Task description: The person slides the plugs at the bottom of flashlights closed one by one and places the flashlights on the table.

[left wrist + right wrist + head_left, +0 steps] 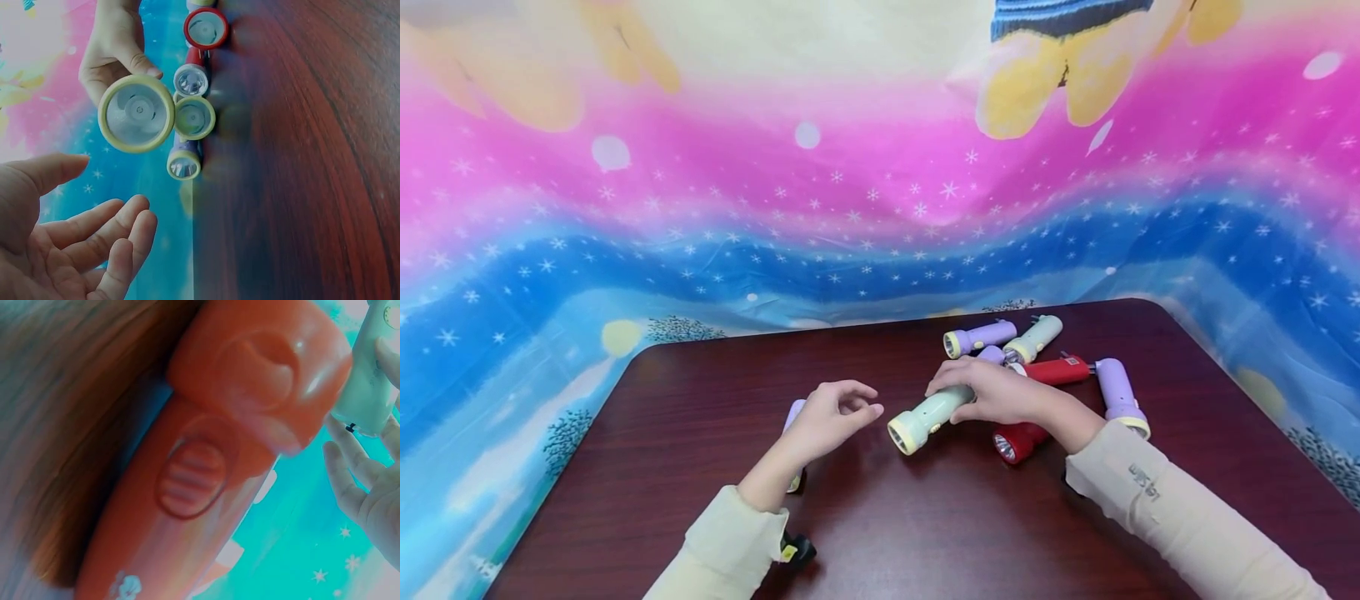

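My right hand [988, 390] grips a pale green flashlight [925, 419] round its rear part, its yellow-rimmed head pointing left and toward me. In the left wrist view that flashlight's lens [139, 112] faces the camera. My left hand [835, 414] hovers just left of the head, fingers loosely bent and holding nothing; the left wrist view shows its palm [75, 250] turned up. Below my right forearm lies a red flashlight [1018, 442], which fills much of the right wrist view, its ridged switch [192, 478] showing. A purple flashlight [794, 412] lies partly hidden behind my left wrist.
Several more flashlights lie at the right of the dark wooden table [715, 392]: a purple one [981, 337], a pale green one [1036, 336], a red one [1056, 370] and a purple one [1118, 390]. A patterned cloth [850, 208] hangs behind the table.
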The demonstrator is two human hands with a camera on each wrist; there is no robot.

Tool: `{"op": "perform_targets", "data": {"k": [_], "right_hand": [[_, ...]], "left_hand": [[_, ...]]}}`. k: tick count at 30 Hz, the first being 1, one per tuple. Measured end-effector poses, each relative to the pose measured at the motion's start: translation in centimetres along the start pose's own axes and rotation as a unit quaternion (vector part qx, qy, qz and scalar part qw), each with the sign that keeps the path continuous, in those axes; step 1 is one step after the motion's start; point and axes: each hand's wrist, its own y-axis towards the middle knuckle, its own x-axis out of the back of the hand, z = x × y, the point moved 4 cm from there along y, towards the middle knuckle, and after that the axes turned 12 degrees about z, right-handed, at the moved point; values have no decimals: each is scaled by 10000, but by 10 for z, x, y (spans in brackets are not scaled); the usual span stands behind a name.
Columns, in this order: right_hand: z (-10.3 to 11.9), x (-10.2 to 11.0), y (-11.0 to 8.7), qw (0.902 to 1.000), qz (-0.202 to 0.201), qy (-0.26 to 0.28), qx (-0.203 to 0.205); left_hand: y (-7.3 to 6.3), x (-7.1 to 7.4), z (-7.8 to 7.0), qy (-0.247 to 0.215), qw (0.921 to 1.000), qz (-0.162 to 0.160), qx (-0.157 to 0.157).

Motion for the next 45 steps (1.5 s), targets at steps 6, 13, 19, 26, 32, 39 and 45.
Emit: {"op": "perform_targets", "data": {"k": [6, 13, 19, 26, 32, 39, 45], "right_hand": [[7, -1, 7, 9999, 90, 33, 43], [15, -5, 18, 9997, 205, -58, 126], [23, -6, 26, 9994, 214, -133, 238], [30, -7, 34, 9990, 302, -126, 290], [37, -5, 38, 9986, 266, -202, 404], [39, -6, 39, 9986, 305, -262, 343], [40, -9, 40, 9983, 293, -328, 370]], "left_hand": [[4, -5, 0, -170, 9996, 182, -110], [8, -9, 1, -213, 9991, 344, -140], [8, -11, 2, -290, 9979, 519, -238], [5, -11, 3, -349, 9965, 698, -296], [3, -11, 6, -427, 9952, 842, -238], [2, -12, 9, -471, 9931, 1040, -268], [1, -15, 10, -403, 9918, 1170, -326]]}}
